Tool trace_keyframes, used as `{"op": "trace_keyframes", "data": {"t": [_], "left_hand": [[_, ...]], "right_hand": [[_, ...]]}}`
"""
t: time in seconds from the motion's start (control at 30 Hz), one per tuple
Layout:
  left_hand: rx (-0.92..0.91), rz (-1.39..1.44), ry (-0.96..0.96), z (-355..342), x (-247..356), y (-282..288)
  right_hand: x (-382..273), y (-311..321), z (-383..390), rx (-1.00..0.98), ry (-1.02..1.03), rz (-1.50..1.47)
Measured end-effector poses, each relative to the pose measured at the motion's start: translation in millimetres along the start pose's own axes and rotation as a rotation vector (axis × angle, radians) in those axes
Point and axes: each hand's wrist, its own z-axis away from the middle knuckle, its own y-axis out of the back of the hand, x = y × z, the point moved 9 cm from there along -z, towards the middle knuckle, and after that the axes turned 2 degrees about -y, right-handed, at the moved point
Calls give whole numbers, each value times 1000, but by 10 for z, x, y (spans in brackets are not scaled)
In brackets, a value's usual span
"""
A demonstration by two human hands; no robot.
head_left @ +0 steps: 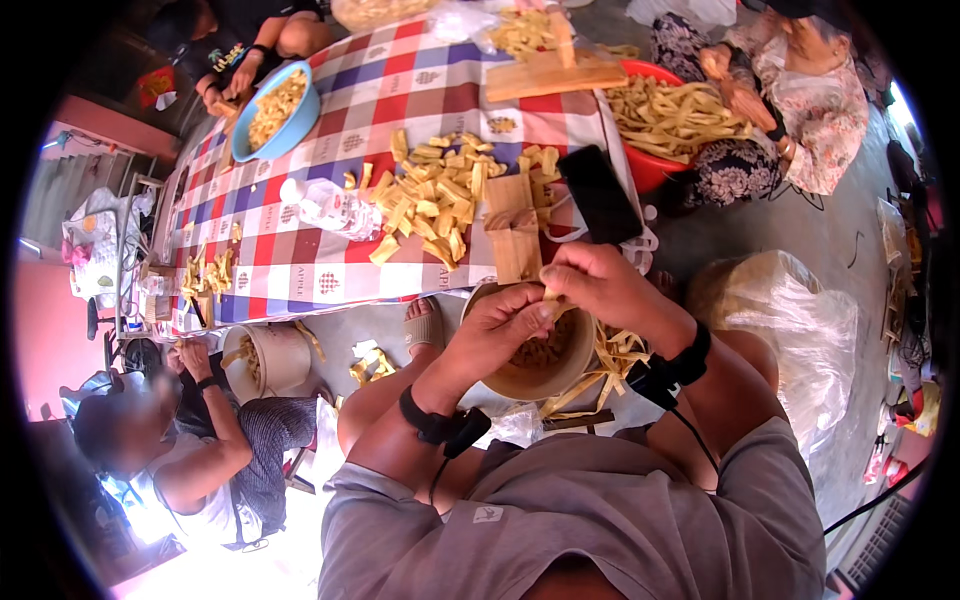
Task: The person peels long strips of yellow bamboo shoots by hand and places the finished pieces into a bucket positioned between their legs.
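Observation:
My left hand [508, 328] and my right hand [598, 282] meet fingertip to fingertip above a pale round bucket [578, 372]. Both are closed in a pinch on one small yellowish piece [551, 294], mostly hidden by the fingers. Inside the bucket lie small light-brown bits [540, 352]. Just beyond my hands, a wooden block [513, 225] sticks out at the table's edge. Left of the block, short yellow folded strips [430, 195] are heaped on the checked tablecloth [270, 265]. Long flat yellow strips [610, 362] hang by the bucket's right side.
A black phone [602, 195] stands at the table's edge, and a clear plastic bottle [330, 208] lies left. People work around a blue basin [278, 112], a red basin [655, 170] and a white bucket [268, 362]. Clear plastic sheeting [790, 335] is bunched at my right.

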Motion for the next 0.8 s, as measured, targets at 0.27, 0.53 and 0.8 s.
{"op": "trace_keyframes", "data": {"t": [0.27, 0.53, 0.8], "left_hand": [[226, -132, -308, -3, 298, 164], [380, 309, -244, 35, 209, 458], [269, -104, -85, 60, 272, 438]], "right_hand": [[10, 89, 12, 192, 122, 50], [16, -294, 145, -163, 50, 122], [-176, -236, 190, -177, 232, 520]]}}
